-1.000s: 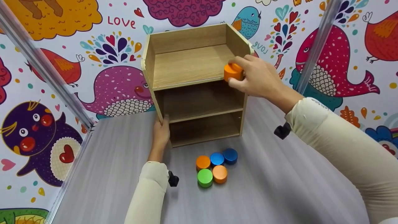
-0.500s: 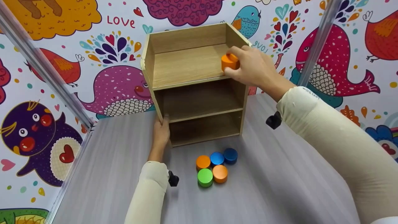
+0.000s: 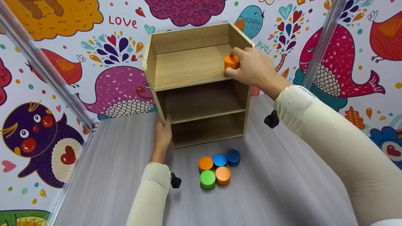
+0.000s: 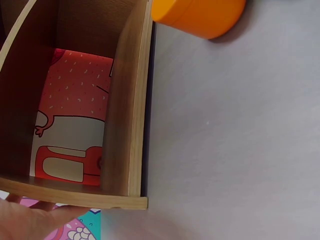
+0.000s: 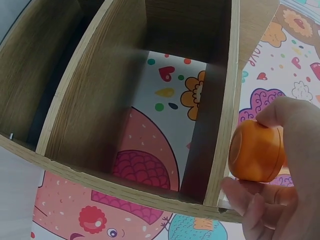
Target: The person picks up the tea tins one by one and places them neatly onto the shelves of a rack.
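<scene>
The orange tub (image 3: pixel 230 63) is up at the right end of the shelf unit's (image 3: pixel 188 67) top level, with the right hand's (image 3: pixel 254 67) grip pinching it; can't tell if it's touching wood. Left hand (image 3: pixel 163 133) grips the unit's left side. Five more tubs (image 3: pixel 223 175) sit on the counter (image 3: pixel 125 157). Looks like the placing step, so I'd say next calls for settling it flat, then letting go.

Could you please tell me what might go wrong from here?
The orange cylinder in the right hand is near the front edge of the top shelf, which has no raised lip, so it might slip off. It could then strike the dark blue cylinder on the table below. The left hand holds the wooden unit at its left side; without that support, a bump might shift it.
</scene>
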